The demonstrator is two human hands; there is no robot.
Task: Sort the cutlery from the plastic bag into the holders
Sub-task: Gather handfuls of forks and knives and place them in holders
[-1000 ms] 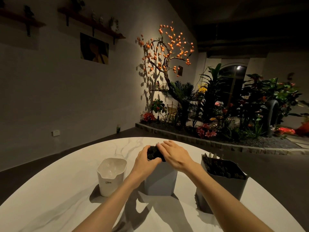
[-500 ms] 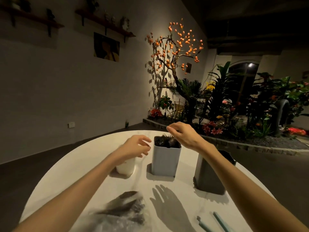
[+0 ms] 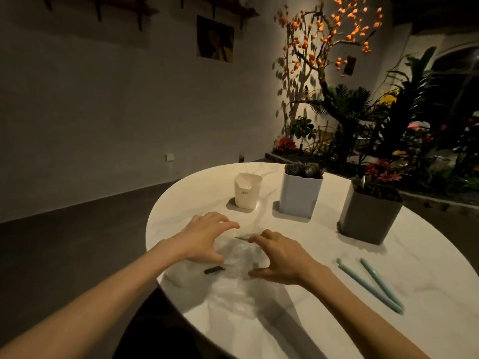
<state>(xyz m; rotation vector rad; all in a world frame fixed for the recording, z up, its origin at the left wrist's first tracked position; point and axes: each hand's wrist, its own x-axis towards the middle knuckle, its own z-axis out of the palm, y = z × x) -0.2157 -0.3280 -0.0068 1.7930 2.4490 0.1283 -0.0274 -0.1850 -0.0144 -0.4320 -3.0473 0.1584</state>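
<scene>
A crumpled clear plastic bag (image 3: 238,257) lies on the white round table (image 3: 427,255) in front of me. A dark cutlery handle (image 3: 213,270) shows at the bag's near left side, and a thin dark piece (image 3: 243,237) sticks out at its far edge. My left hand (image 3: 204,237) hovers over the bag's left side with fingers spread and loosely curved. My right hand (image 3: 280,257) curves over the bag's right side, fingertips close to the thin piece; neither hand plainly grips anything. Behind stand a small white cup holder (image 3: 247,195), a white square holder (image 3: 300,198) full of dark cutlery, and a grey holder (image 3: 370,218) with dark cutlery.
Two long teal sticks (image 3: 373,286) lie on the table at my right. The table's left edge drops to a dark floor. A planted bed with an orange-fruited tree (image 3: 331,47) fills the back right.
Both hands have left the white square holder and come down to the plastic bag near me. My view has tilted down and turned left.
</scene>
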